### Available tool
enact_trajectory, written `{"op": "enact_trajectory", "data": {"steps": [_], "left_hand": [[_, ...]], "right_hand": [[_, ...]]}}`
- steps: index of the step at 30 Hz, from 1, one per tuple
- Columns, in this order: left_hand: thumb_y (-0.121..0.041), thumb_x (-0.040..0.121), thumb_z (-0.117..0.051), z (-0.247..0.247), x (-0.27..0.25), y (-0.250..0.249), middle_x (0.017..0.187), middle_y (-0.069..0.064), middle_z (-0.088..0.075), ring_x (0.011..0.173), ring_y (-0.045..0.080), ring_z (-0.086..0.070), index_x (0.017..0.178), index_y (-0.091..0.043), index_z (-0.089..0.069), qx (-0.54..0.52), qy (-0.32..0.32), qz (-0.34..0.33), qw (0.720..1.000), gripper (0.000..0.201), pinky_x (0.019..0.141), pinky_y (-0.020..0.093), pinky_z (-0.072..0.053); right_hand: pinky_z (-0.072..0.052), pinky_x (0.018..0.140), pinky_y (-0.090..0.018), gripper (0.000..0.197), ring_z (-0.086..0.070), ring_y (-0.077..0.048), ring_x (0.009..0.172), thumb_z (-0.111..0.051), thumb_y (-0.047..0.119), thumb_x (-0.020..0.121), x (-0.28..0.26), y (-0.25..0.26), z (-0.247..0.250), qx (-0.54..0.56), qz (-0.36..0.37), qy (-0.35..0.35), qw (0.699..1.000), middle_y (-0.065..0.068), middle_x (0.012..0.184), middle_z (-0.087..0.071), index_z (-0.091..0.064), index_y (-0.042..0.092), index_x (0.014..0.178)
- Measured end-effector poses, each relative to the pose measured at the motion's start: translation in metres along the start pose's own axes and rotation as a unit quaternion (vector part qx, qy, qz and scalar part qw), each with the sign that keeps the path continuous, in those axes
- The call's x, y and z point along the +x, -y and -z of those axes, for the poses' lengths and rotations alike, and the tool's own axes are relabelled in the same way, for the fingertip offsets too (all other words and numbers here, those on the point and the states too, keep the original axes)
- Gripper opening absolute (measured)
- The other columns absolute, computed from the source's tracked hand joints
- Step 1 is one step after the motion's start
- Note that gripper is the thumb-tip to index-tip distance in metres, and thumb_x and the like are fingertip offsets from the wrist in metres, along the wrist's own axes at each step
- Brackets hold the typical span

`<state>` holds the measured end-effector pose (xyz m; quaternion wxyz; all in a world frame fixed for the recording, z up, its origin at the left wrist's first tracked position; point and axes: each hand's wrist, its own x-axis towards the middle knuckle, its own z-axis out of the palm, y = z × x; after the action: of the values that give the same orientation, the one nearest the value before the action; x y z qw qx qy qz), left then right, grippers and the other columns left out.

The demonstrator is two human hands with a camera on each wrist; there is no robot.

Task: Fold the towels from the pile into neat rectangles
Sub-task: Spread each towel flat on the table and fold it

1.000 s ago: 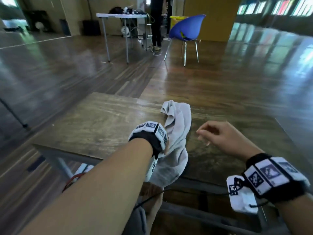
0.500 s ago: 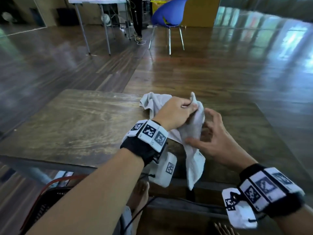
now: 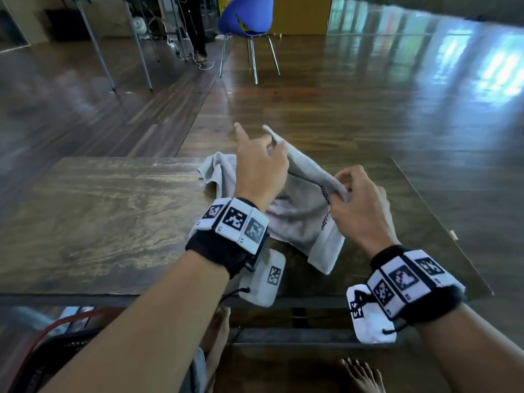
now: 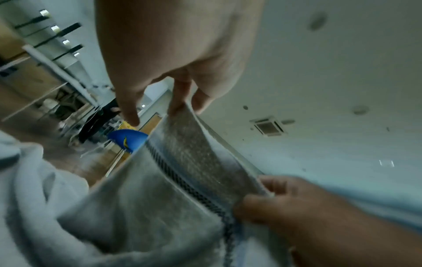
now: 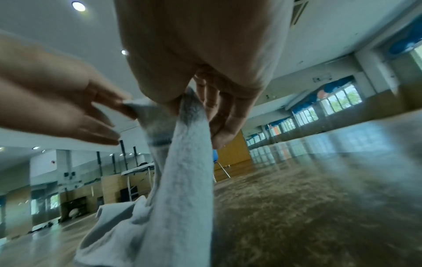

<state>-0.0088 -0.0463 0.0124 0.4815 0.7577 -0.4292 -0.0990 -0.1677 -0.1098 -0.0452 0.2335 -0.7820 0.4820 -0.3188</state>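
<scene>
Since half a second ago, the grey towel [image 3: 300, 211] is being drawn out between the hands instead of being bunched under them, and one hemmed edge is now being stretched taut above the wooden table [image 3: 93, 222]. That edge is being pinched at its far corner by the left hand [image 3: 259, 168], thumb against curled fingers with the forefinger held straight and clear of the cloth. The near end, by the dark checked stripe, is being pinched by the right hand [image 3: 358, 205] between thumb and fingertips. Below the raised edge, the remaining cloth is sagging and lying crumpled on the table, partly towards its far side.

Judged from this, the towel is being opened out before any fold. Both pinches are best walked out to true corners and the edge kept level, so the cloth hangs square. Beyond the table, a blue chair [image 3: 246, 15] is standing on the wooden floor.
</scene>
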Motion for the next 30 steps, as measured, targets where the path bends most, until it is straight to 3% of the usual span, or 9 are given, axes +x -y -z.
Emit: {"op": "enact_trajectory", "data": {"steps": [1, 2, 4, 5, 7, 10, 16, 24, 30], "left_hand": [[-0.024, 0.096, -0.052, -0.001, -0.002, 0.001, 0.161, 0.029, -0.009, 0.128, -0.003, -0.044, 0.114, -0.016, -0.061, 0.051, 0.035, -0.014, 0.998, 0.021, 0.101, 0.015, -0.022], [-0.020, 0.091, -0.057, -0.005, -0.003, 0.006, 0.163, 0.024, 0.004, 0.144, 0.020, -0.029, 0.141, -0.020, -0.043, 0.094, 0.093, -0.035, 0.991, 0.052, 0.114, 0.030, -0.023], [-0.026, 0.081, -0.070, -0.015, -0.006, 0.013, 0.164, 0.015, -0.001, 0.146, 0.035, -0.025, 0.151, -0.032, -0.027, 0.196, 0.202, -0.104, 0.954, 0.083, 0.114, 0.053, -0.027], [-0.032, 0.078, -0.071, -0.018, -0.008, 0.014, 0.157, 0.011, -0.025, 0.139, 0.033, -0.036, 0.143, -0.034, -0.041, 0.232, 0.226, -0.142, 0.935, 0.071, 0.109, 0.054, -0.033], [-0.035, 0.078, -0.066, -0.022, -0.010, 0.013, 0.106, -0.003, -0.063, 0.109, 0.025, -0.060, 0.096, -0.028, -0.067, 0.252, 0.214, -0.172, 0.928, 0.019, 0.088, 0.042, -0.043], [-0.027, 0.076, -0.057, -0.018, -0.005, 0.016, 0.061, -0.007, -0.055, 0.076, 0.028, -0.061, 0.059, -0.017, -0.056, 0.209, 0.167, -0.158, 0.950, 0.020, 0.067, 0.035, -0.042], [-0.018, 0.084, -0.054, -0.012, 0.003, 0.022, 0.080, 0.000, -0.067, 0.085, 0.025, -0.060, 0.079, -0.017, -0.064, 0.119, 0.053, -0.109, 0.985, 0.011, 0.077, 0.047, -0.052], [-0.021, 0.078, -0.051, 0.006, 0.008, 0.031, 0.066, -0.003, -0.056, 0.074, 0.025, -0.056, 0.062, -0.021, -0.048, 0.140, -0.002, -0.026, 0.990, 0.016, 0.061, 0.034, -0.041], [-0.021, 0.074, -0.056, 0.028, 0.015, 0.051, 0.061, -0.002, -0.044, 0.061, 0.022, -0.044, 0.059, -0.020, -0.037, 0.156, 0.052, 0.043, 0.985, 0.024, 0.056, 0.029, -0.032]], "right_hand": [[-0.053, 0.068, -0.038, 0.010, -0.065, -0.021, 0.083, -0.060, 0.028, 0.088, 0.001, -0.001, 0.002, 0.017, -0.001, -0.007, 1.000, 0.007, 0.088, -0.068, -0.057, 0.032, 0.097], [-0.053, 0.066, -0.036, 0.004, -0.065, -0.019, 0.082, -0.062, 0.028, 0.088, 0.002, -0.001, 0.003, 0.034, 0.005, -0.008, 0.999, 0.009, 0.083, -0.068, -0.061, 0.030, 0.091], [-0.055, 0.066, -0.037, 0.005, -0.067, -0.013, 0.079, -0.065, 0.027, 0.086, 0.001, 0.001, 0.005, 0.063, 0.024, 0.004, 0.998, 0.010, 0.077, -0.071, -0.067, 0.032, 0.085], [-0.057, 0.067, -0.038, 0.007, -0.067, -0.011, 0.078, -0.066, 0.028, 0.085, 0.000, 0.003, 0.005, 0.065, 0.032, 0.012, 0.997, 0.010, 0.076, -0.071, -0.070, 0.034, 0.084], [-0.058, 0.067, -0.037, 0.009, -0.068, -0.007, 0.078, -0.068, 0.033, 0.082, -0.003, 0.006, 0.005, 0.056, 0.047, 0.018, 0.997, 0.014, 0.077, -0.073, -0.073, 0.040, 0.085], [-0.056, 0.063, -0.031, 0.007, -0.067, -0.003, 0.078, -0.072, 0.040, 0.082, -0.002, 0.007, 0.005, 0.049, 0.051, 0.001, 0.997, 0.019, 0.078, -0.072, -0.073, 0.040, 0.089], [-0.049, 0.064, -0.035, 0.029, -0.060, -0.017, 0.082, -0.068, 0.030, 0.081, -0.003, 0.008, 0.003, -0.090, 0.096, -0.019, 0.991, 0.015, 0.097, -0.062, -0.050, 0.033, 0.104], [-0.034, 0.055, -0.031, 0.030, -0.053, -0.018, 0.063, -0.065, 0.017, 0.085, -0.002, 0.007, -0.004, -0.125, 0.122, 0.004, 0.985, 0.013, 0.072, -0.053, -0.038, 0.029, 0.090], [-0.047, 0.053, -0.037, 0.022, -0.058, -0.019, 0.064, -0.050, 0.006, 0.086, 0.006, 0.008, -0.009, -0.028, 0.131, 0.014, 0.991, 0.003, 0.075, -0.061, -0.044, 0.025, 0.095]]}}
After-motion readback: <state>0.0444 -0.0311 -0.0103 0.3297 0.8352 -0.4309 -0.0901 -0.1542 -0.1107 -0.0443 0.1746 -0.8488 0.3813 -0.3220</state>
